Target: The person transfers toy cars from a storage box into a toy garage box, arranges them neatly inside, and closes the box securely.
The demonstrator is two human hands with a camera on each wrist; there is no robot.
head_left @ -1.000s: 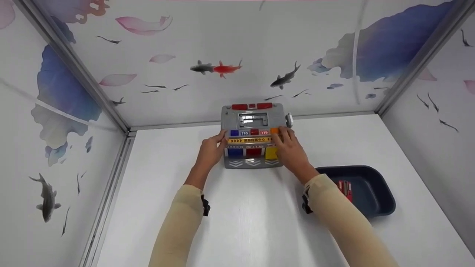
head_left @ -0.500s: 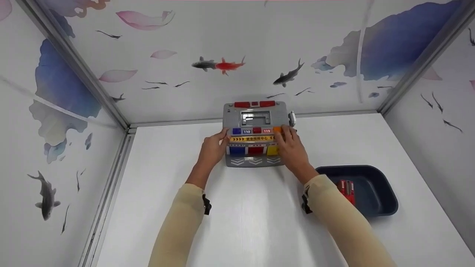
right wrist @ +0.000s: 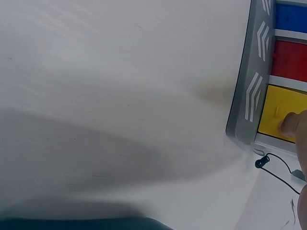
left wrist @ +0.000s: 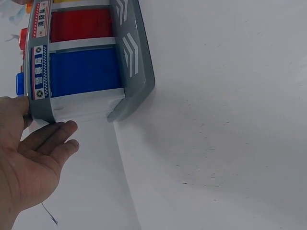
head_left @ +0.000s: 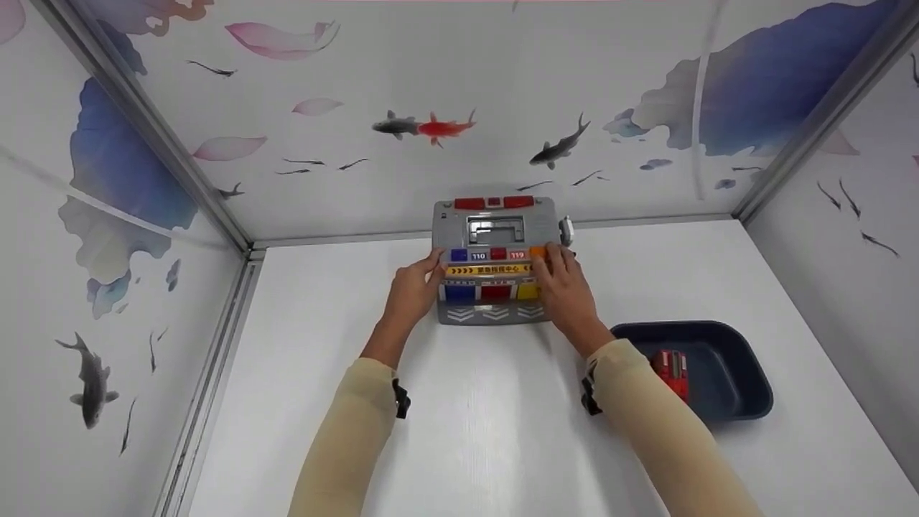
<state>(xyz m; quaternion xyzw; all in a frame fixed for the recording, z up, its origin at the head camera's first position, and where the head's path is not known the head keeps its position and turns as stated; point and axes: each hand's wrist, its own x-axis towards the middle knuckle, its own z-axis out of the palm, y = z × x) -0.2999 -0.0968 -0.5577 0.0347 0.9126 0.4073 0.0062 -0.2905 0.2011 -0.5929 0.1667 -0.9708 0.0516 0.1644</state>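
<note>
A grey toy garage [head_left: 495,314] with blue, red and yellow doors stands against the back wall, a yellow lettered strip across its front and red lights along its top. My left hand [head_left: 411,293] holds its left side; in the left wrist view the thumb touches the upper edge and the curled fingers lie by the side wall. At the right front, my right hand [head_left: 569,293] grips the toy, fingers over the orange button. In the right wrist view a digit, seemingly the thumb, presses the yellow door [right wrist: 280,103]. The rest of that hand is mostly out of frame.
A dark blue tub [head_left: 726,359] stands on the white table to the right, a red toy vehicle [head_left: 673,370] inside, partly behind my right sleeve. Printed walls enclose the table. A black cord [right wrist: 278,177] hangs beside the garage's right side.
The head view has shifted slightly. Both hands keep their hold on the toy garage, and its doors look the same.
</note>
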